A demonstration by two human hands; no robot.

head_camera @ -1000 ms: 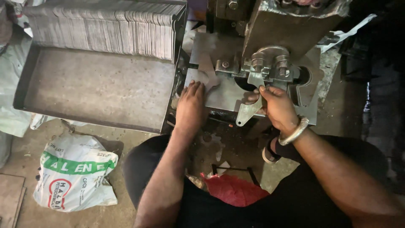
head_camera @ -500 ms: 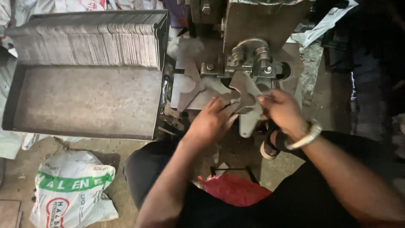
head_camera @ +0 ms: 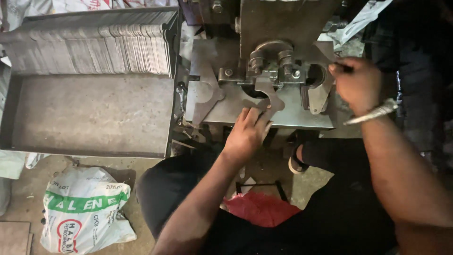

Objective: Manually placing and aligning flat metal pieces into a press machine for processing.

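Note:
My left hand [head_camera: 247, 133] reaches onto the bed of a grey metal press [head_camera: 283, 28]. Its fingers hold a flat, notched metal blank [head_camera: 265, 97] under the die [head_camera: 273, 61]. My right hand [head_camera: 357, 85], with a metal bangle on its wrist, is at the right end of the press bed. Its fingers are closed around a thin dark piece [head_camera: 340, 67]; what that piece is I cannot make out. A curved cut piece [head_camera: 320, 97] lies just left of that hand. Another cut sheet [head_camera: 205, 89] lies on the left of the bed.
A steel tray [head_camera: 89, 118] stands left of the press, with several thin metal sheets [head_camera: 94, 52] stacked on edge along its back. On the floor are a white sack with a green band [head_camera: 85, 212], a red bundle [head_camera: 262, 208] between my knees and my sandalled foot [head_camera: 296, 163].
My right hand has moved from the die out to the right end of the bed. My left hand has shifted right and pushed a blank under the die. The view has tilted.

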